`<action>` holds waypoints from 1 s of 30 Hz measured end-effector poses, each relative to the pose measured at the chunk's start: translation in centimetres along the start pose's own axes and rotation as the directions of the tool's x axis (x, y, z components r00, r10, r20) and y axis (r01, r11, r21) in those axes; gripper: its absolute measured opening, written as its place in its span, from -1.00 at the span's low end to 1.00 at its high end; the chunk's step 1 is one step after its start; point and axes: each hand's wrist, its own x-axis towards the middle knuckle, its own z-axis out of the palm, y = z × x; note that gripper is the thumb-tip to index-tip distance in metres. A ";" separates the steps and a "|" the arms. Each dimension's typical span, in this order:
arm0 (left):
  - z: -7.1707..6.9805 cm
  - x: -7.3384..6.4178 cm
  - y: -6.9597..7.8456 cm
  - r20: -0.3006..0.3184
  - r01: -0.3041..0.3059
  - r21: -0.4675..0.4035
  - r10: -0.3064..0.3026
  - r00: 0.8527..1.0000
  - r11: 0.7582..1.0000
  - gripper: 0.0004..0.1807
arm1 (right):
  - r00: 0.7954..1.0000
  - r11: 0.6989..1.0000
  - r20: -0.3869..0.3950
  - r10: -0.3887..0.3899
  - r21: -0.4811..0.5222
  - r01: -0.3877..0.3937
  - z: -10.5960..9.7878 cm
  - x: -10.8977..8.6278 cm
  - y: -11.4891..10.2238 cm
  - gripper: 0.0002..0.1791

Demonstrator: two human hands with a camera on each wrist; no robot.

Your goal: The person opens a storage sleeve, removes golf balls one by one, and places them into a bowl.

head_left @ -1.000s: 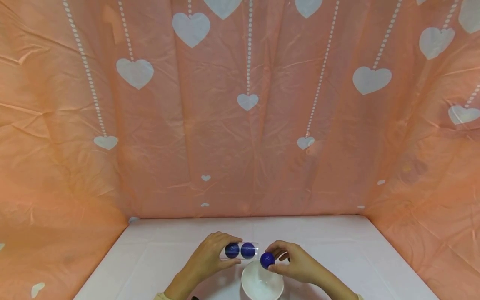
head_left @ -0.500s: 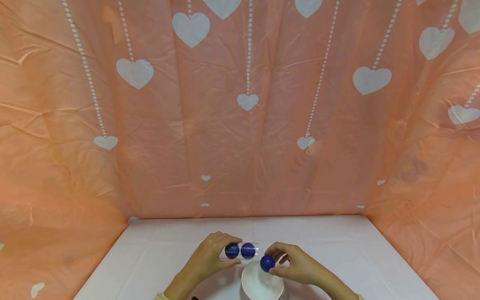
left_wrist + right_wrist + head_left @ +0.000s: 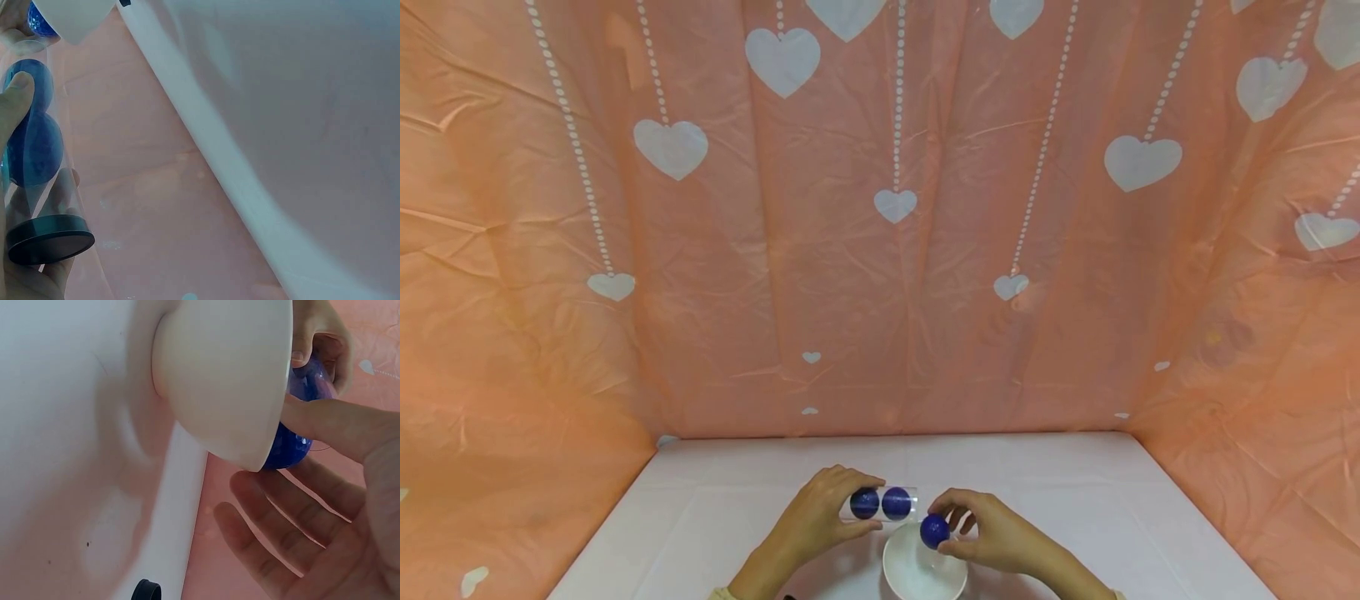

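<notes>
My left hand (image 3: 816, 517) grips a clear tube (image 3: 883, 505) held sideways above the table. Two dark blue balls (image 3: 896, 503) sit in a row inside it. The left wrist view shows a black cap (image 3: 50, 239) on one end of the tube. Between thumb and fingers, my right hand (image 3: 992, 533) pinches another blue ball (image 3: 935, 531) at the far right part of a white bowl's rim. That bowl (image 3: 917, 575) stands on the table below both hands. In the right wrist view, the bowl's wall (image 3: 225, 381) hides part of the ball (image 3: 289, 449).
The white table (image 3: 1037, 475) is bounded by an orange sheet (image 3: 880, 333) with white hearts at the back and sides. A small black round object (image 3: 147, 590) lies at the bottom of the right wrist view.
My right hand has lowered slightly with its blue ball, down towards the bowl. The left hand and the tube have stayed nearly still.
</notes>
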 end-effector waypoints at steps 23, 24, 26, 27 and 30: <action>0.4 0.0 0.1 -0.025 -0.044 0.004 0.044 0.999 0.999 -0.39 | 0.973 0.993 -0.199 -0.121 -0.010 0.121 1.2 0.7 0.3 -0.62; 0.4 0.0 0.1 -0.026 -0.048 0.006 0.048 0.999 0.999 -0.39 | 0.972 0.993 -0.203 -0.116 0.000 0.119 1.2 0.7 0.2 -0.61; 0.4 0.0 0.1 -0.028 -0.055 0.011 0.055 0.998 0.998 -0.39 | 0.971 0.993 -0.211 -0.109 0.016 0.115 1.3 0.8 0.1 -0.61; 0.4 0.0 0.1 -0.026 -0.056 0.012 0.056 0.998 0.998 -0.39 | 0.971 0.993 -0.214 -0.106 0.023 0.114 1.4 0.8 0.1 -0.60; 0.4 0.0 0.2 -0.023 -0.054 0.015 0.054 0.998 0.998 -0.39 | 0.970 0.994 -0.223 -0.098 0.033 0.108 1.5 0.8 -0.1 -0.59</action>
